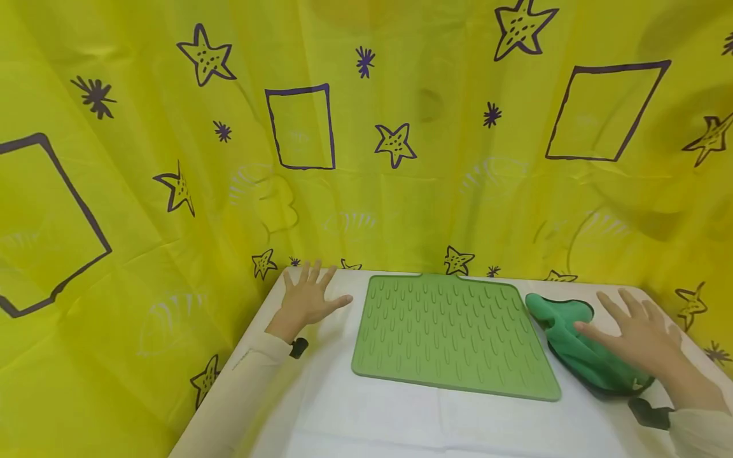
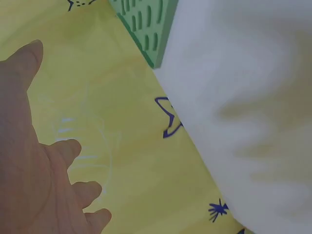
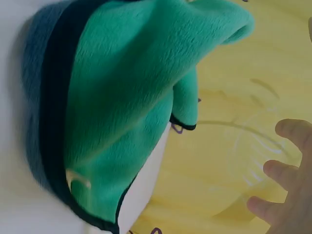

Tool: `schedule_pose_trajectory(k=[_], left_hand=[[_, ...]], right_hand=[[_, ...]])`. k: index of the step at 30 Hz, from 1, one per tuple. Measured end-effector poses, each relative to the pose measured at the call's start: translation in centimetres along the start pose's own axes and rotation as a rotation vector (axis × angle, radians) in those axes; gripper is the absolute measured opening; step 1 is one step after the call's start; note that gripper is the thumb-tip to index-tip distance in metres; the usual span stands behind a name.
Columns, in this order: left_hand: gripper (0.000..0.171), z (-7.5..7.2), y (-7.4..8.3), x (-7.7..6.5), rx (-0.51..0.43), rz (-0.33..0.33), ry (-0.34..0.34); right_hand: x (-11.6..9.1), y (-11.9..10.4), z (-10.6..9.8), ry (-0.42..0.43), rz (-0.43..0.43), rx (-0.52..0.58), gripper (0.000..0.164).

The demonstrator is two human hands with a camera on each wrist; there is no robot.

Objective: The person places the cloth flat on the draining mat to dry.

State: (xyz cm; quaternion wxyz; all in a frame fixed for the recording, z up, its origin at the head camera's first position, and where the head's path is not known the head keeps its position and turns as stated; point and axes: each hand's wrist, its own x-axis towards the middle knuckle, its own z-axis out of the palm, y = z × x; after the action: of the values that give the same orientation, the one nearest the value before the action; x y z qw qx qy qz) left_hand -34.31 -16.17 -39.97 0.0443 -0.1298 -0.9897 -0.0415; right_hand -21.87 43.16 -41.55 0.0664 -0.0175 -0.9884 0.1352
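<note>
My left hand [image 1: 306, 300] is spread above the far left of the white table, its fingers straight and holding nothing. In the left wrist view that hand [image 2: 29, 156] shows at the left edge, apart from the mat. A green rubber mat [image 1: 449, 334] with raised ridges lies flat between the two hands. To its right is a crumpled green cloth [image 1: 590, 350] with dark edging, with a bluish underside in the right wrist view. Over this cloth my right hand [image 1: 647, 334] is spread with nothing in its grip. The right wrist view shows a gap between its fingers [image 3: 280, 170] and the cloth [image 3: 126, 87].
A white table [image 1: 366, 413] carries the mat and cloth. Behind and to the sides hangs a yellow curtain [image 1: 343, 197] printed with stars and box outlines. Each wrist wears a dark band.
</note>
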Motion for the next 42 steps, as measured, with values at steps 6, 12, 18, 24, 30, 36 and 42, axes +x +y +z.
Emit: schedule_pose_trajectory(k=[6, 12, 18, 24, 30, 36, 42], left_hand=[[0.093, 1.1, 1.6, -0.1, -0.020, 0.014, 0.006], [0.091, 2.7, 3.6, 0.3, -0.064, 0.028, 0.004], [0.085, 4.2, 5.3, 0.7, -0.175, -0.009, 0.009], [0.064, 5.5, 6.4, 0.9, -0.290, -0.076, 0.055], [0.051, 6.8, 6.6, 0.8, -0.344, -0.108, 0.063], [0.045, 7.1, 6.3, 0.9, -0.403, -0.136, 0.020], [0.044, 7.0, 6.4, 0.7, -0.523, -0.170, -0.056]], right_hand=[[0.1, -1.1, 0.5, -0.011, -0.003, 0.043, 0.097], [0.8, -2.4, 1.4, -0.029, -0.009, 0.083, 0.098], [1.9, -3.9, 1.9, -0.071, -0.015, 0.112, 0.097], [2.7, -4.3, 3.5, -0.093, 0.016, 0.170, 0.089], [2.9, -4.4, 4.5, -0.124, 0.107, 0.191, 0.087], [2.7, -3.7, 4.6, -0.087, 0.115, 0.174, 0.075], [2.7, -3.4, 4.6, -0.093, 0.048, 0.161, 0.043]])
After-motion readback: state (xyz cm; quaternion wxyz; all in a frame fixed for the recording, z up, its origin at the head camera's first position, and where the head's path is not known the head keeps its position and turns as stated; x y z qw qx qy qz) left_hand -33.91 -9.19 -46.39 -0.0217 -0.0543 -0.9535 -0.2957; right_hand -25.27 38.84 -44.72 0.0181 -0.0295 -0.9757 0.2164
